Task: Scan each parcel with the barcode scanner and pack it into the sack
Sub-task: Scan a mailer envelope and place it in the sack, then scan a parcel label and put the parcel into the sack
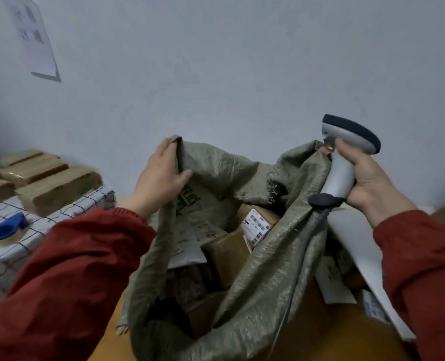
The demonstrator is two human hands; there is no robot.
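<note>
A grey-green woven sack [263, 269] stands open in the middle, held up at both sides of its mouth. My left hand [161, 175] grips the sack's left rim. My right hand [367, 178] holds a grey barcode scanner [346, 157] by its handle and pinches the sack's right rim against it; the scanner's dark cable [302, 256] hangs down over the sack. Inside lie several brown cardboard parcels [226, 256], one with a white barcode label [256, 227], and a grey mailer bag [192, 222].
To the left, a table with a checked cloth [46, 225] carries stacked brown parcels [49, 183] and a blue tape dispenser [6, 229]. White envelopes and a labelled parcel [357, 259] lie at the right. A grey wall with a paper sheet [33, 37] stands behind.
</note>
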